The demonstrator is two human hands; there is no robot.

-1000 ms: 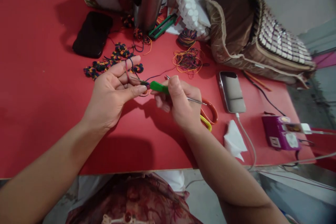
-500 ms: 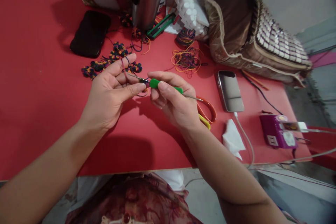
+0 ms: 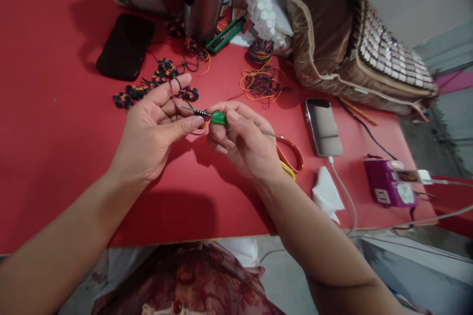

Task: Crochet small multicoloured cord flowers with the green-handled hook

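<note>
My right hand [image 3: 246, 135] grips a crochet hook [image 3: 219, 118] by its green handle, the thin metal tip pointing left. Dark loops of yarn [image 3: 201, 114] sit along the hook's shaft. My left hand [image 3: 155, 123] pinches this yarn work between thumb and fingers, with a strand wrapped around its raised index finger. Behind the left hand lie several crocheted pieces [image 3: 135, 92] in dark blue, orange and pink. A tangle of multicoloured yarn [image 3: 260, 82] and a small yarn ball [image 3: 259, 51] rest beyond the right hand. Scissors with orange and yellow handles [image 3: 295, 152] are partly hidden behind my right wrist.
On the red table [image 3: 55, 157] are a black phone [image 3: 124, 47], a green cutter [image 3: 225, 35], a metal flask [image 3: 209, 0], and a brown bag [image 3: 354, 44]. To the right are a charging phone [image 3: 323, 127], a white tissue [image 3: 327, 194] and a purple box [image 3: 389, 183] with cables.
The hook's handle has turned slightly in my right hand, and its fingers have shifted a little. My left hand keeps its pinch almost in place. The whole view has drifted slightly.
</note>
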